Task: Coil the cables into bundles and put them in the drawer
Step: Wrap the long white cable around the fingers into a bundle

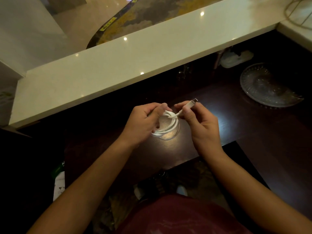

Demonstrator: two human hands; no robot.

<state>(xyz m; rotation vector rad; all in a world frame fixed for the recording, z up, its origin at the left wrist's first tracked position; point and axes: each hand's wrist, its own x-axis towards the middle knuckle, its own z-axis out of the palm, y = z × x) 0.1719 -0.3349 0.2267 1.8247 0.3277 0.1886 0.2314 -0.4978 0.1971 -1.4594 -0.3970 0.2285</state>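
Note:
A white cable is wound into a small coil of several loops, held above the dark wooden desk. My left hand grips the coil at its upper left, fingers closed through the loops. My right hand pinches the cable's free end just behind its silver plug, which points up and to the right. The free end crosses over the top of the coil between both hands. No drawer is visible.
A cut-glass plate lies on the desk at the right. A white stone counter ledge runs diagonally above the desk. Pale plastic items sit under the ledge. A beige cable loops at the top right.

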